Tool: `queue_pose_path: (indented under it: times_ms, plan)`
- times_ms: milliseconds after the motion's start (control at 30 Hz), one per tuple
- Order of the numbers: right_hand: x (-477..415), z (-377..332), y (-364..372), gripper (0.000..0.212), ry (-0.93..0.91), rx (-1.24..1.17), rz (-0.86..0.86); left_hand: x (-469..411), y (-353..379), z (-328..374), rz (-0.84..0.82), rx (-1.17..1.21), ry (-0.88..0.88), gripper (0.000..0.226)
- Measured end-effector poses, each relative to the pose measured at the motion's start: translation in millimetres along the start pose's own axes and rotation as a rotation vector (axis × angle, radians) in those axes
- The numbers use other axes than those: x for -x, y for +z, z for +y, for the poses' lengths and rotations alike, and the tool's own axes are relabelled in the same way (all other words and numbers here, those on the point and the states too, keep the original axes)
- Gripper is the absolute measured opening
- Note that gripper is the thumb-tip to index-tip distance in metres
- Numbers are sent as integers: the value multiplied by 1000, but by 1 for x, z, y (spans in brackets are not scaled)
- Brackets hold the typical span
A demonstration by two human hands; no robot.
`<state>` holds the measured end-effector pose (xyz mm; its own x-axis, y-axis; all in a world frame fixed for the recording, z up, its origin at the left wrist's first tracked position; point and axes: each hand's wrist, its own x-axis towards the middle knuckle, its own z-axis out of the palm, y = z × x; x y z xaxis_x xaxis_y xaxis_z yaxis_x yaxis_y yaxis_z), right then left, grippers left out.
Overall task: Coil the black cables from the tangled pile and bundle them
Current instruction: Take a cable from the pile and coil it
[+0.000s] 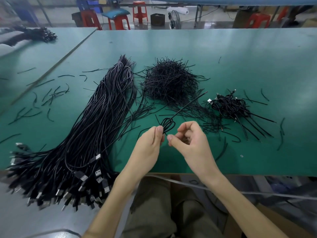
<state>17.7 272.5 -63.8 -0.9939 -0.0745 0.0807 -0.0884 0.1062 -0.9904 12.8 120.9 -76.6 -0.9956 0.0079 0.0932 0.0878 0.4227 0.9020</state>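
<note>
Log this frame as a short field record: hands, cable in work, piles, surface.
left hand: pinches the coiled cable at its base
right hand: fingers curled, thumb by the coil's base; grip unclear
coiled cable: small loops, one straight tail pointing away
long cable pile: left, USB plugs toward the person
short-piece heap: centre, far side
finished bundles: right
table: green, loose short pieces scattered

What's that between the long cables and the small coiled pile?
A heap of short ties, in the head view; nearer, the left hand and right hand hold a coil.
</note>
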Motion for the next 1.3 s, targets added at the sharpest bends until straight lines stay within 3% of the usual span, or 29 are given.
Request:
queue_pose_path:
  times_ms: [133, 333, 467, 733, 900, 1033, 1300]
  plan:
    - [1, -2, -6, 32, 22, -31, -98, 1, -7, 6, -76, 172, -83, 42]
    - [-14, -13, -24, 66, -12, -91, -419, 5, -26, 13, -337, 339, -183, 40]
    - [-24, -21, -32, 58, 18, -78, -612, 6, -39, 20, -479, 330, -161, 40]
    - [-1, -1, -22, 19, -160, 194, -300, 10, -37, 25, -441, 317, -99, 36]
    - [12, 2, -13, 13, -358, 356, -116, 10, -31, 25, -460, 382, -105, 36]
    - [10, 1, -12, 28, -509, 521, 27, 7, -30, 24, -489, 410, -118, 37]
    - [8, -2, -18, 9, -635, 644, 71, 9, -27, 23, -478, 603, -251, 40]
